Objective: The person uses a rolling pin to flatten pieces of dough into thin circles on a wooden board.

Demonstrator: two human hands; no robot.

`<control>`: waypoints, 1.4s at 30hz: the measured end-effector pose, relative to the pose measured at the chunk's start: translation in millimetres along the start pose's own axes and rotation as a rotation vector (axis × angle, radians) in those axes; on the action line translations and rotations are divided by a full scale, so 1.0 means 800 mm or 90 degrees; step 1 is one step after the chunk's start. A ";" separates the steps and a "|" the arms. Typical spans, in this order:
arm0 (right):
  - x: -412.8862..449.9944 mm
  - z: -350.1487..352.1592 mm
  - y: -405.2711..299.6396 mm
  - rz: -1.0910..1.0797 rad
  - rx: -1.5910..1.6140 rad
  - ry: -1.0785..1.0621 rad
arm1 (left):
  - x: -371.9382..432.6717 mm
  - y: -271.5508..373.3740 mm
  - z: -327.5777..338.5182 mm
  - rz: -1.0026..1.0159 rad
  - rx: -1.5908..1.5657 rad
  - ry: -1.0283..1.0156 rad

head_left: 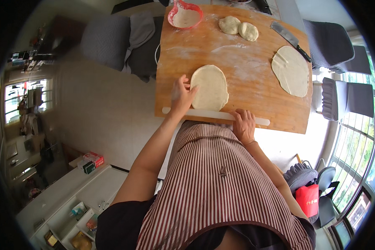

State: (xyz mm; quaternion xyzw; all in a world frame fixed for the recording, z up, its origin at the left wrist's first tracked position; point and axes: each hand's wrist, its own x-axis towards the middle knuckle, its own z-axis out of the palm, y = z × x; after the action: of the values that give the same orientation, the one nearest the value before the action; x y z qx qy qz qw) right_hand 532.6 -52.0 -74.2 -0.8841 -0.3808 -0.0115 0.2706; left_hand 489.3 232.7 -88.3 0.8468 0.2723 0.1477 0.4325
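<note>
A flattened oval sheet of dough (209,87) lies on the wooden board (253,106) in front of me. My left hand (182,97) is at its left edge, the thumb touching the dough and the fingers apart beside it. Along the board's near edge runs a white rolling pin (212,114), partly beneath my left wrist. My right hand (244,123) grips the pin towards its right end, fingers over the top. A second rolled-out sheet (290,72) lies at the right. Two thick dough rounds (238,27) touch each other at the far side.
A red scoop-like bowl of flour (186,17) stands at the far left corner. A cleaver (286,35) lies far right, its black handle reaching the second sheet. Flour dusts the board. Covered chairs (328,43) flank it on both sides.
</note>
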 end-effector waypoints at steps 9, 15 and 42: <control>-0.039 -0.033 0.016 0.012 0.004 -0.018 | 0.070 0.128 0.030 0.196 0.011 -0.287; -0.036 -0.042 0.020 -0.002 0.012 -0.001 | 0.085 0.097 0.054 -0.351 -0.598 -0.203; 0.185 0.049 0.031 -0.045 -0.123 -0.023 | -0.010 -0.007 -0.050 0.052 0.463 0.066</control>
State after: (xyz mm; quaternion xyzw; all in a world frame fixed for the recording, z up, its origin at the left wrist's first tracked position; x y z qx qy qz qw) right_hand 647.1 52.0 -85.8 -0.8921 -0.4136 -0.0415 0.1768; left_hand 461.4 256.9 -69.8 0.9466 0.2948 0.1011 0.0829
